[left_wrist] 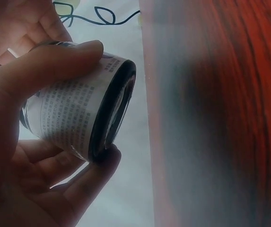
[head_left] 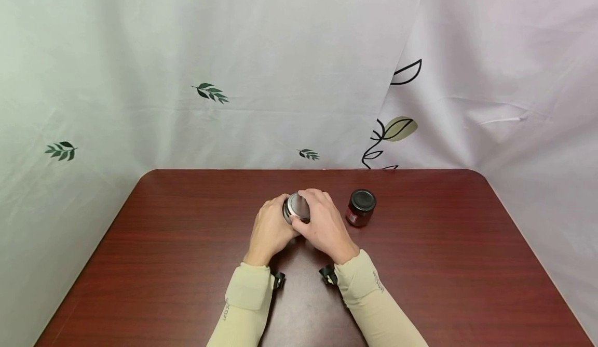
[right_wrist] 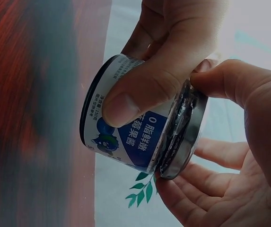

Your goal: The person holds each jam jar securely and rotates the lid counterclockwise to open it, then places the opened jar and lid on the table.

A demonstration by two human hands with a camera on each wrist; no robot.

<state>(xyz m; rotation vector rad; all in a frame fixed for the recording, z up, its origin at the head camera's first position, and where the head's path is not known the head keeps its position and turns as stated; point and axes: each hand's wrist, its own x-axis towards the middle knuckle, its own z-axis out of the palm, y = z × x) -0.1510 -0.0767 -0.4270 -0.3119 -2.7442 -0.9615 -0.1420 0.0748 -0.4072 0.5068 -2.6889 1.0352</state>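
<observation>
A small jam jar [right_wrist: 142,137] carries a white and blue label with blueberries and Chinese print. My left hand [head_left: 271,227] grips its body, thumb across the label. Over the silver lid [right_wrist: 189,137] curl the thumb and fingers of my right hand [head_left: 324,225], holding its rim. The lid sits on the jar's mouth; whether it is loose I cannot tell. In the left wrist view, small print covers the jar's side [left_wrist: 69,111], and its dark-edged base shows free of the tabletop. Both hands hold the jar near the table's middle.
A second jar [head_left: 361,208], dark with a black lid and reddish label, stands upright just right of my right hand. The reddish-brown wooden table [head_left: 163,243] has rounded far corners. Behind it hangs a pale curtain [head_left: 280,51] with leaf prints.
</observation>
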